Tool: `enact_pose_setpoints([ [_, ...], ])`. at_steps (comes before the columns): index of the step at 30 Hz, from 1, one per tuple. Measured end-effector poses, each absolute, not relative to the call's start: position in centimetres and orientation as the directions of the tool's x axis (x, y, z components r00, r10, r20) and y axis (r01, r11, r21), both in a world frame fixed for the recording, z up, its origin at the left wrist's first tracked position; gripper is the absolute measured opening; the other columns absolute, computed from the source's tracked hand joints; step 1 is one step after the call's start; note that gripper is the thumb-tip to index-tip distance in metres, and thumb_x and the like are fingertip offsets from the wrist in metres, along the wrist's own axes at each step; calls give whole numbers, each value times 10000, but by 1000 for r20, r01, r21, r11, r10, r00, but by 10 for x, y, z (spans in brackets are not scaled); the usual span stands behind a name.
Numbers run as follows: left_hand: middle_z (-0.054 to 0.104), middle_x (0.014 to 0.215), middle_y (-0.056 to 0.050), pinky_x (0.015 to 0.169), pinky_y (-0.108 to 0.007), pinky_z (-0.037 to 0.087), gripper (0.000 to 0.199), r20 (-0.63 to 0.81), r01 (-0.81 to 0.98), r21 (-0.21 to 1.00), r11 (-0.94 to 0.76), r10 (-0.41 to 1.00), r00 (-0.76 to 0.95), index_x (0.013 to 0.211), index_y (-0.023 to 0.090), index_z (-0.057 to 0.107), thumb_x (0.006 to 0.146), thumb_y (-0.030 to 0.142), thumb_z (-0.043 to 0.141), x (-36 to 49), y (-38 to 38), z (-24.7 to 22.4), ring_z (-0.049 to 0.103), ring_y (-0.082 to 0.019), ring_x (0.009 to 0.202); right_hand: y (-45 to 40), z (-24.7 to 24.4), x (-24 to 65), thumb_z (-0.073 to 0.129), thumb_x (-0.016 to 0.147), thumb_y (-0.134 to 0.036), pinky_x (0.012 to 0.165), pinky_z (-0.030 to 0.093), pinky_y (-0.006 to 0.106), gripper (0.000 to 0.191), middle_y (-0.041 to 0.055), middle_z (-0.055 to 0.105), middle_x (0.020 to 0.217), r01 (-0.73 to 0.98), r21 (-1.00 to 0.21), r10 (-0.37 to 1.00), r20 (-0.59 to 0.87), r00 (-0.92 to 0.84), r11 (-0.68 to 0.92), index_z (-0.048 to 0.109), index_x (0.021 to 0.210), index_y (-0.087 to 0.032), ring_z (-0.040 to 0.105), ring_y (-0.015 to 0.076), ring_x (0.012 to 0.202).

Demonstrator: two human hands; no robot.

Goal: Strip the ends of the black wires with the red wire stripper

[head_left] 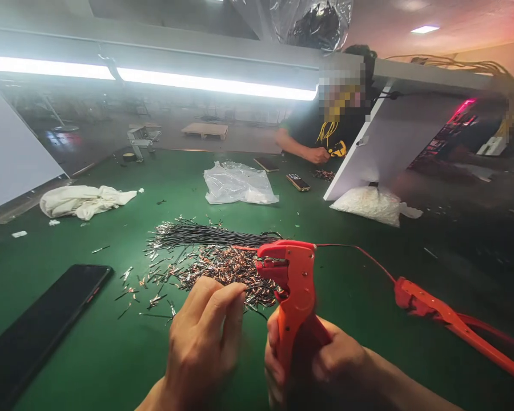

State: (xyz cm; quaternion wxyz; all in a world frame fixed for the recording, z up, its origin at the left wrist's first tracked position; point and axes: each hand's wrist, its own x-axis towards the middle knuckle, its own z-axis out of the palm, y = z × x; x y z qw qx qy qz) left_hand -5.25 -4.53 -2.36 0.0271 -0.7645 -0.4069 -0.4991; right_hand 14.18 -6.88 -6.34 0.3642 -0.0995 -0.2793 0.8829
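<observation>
My right hand [312, 354] is wrapped round the handles of a red wire stripper [297, 285], which stands upright with its jaws facing left. My left hand [208, 331] pinches a thin black wire [252, 287] between thumb and fingertips, just left of the tool. Behind the hands lies a loose pile of short wire scraps [223, 265], black and copper-coloured. A bundle of long black wires [214, 234] lies behind that pile, its right end partly hidden by the tool's head. Whether the pinched wire touches the tool is unclear.
A dark phone [47, 331] lies at left on the green table [124, 240]. A second red tool [449, 319] is at right. Farther back are a white cloth [83, 201], a clear plastic bag [240, 184], a small phone [298, 182] and a white filled bag [368, 204]. A person sits across the table.
</observation>
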Motion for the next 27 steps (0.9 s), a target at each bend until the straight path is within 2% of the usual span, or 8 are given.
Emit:
enact_pose_setpoints([
  [4,518,763,1,610,-217,424,131,796,687,321,-652,579,178,959,147,606,872,52,581,-55,-44,-21,482,-103,683,-71,-60,143,647,647,-202,711,445,361,436,97,641,823,-576,-587,710,3,-704,-569,612,1068,-94,617,212,749],
  [11,535,799,-3,661,-233,431,162,816,727,334,-600,570,95,972,161,610,875,35,576,-64,-41,-14,498,-107,730,-70,-63,144,701,706,-227,716,411,319,404,81,623,840,-558,-576,673,20,-740,-597,616,1085,-114,594,179,760],
  [15,522,783,1,642,-232,425,188,838,732,297,-613,535,107,985,162,610,870,19,574,-67,-40,-13,488,-107,718,-70,-66,145,736,715,-265,728,398,331,409,79,605,858,-514,-608,639,13,-769,-605,610,1081,-129,570,176,766],
  [19,512,779,0,623,-225,421,196,837,723,286,-630,531,131,978,155,614,853,7,589,-66,-39,-14,482,-105,707,-72,-66,146,756,702,-287,715,385,322,425,87,603,845,-504,-629,672,-40,-740,-592,611,1060,-109,553,165,743],
  [27,504,758,3,579,-209,416,181,841,720,277,-636,523,138,930,158,618,841,2,595,-66,-38,-13,484,-102,682,-72,-71,149,756,719,-320,671,388,303,402,81,610,807,-459,-700,677,-46,-735,-547,610,1030,-111,548,151,696],
])
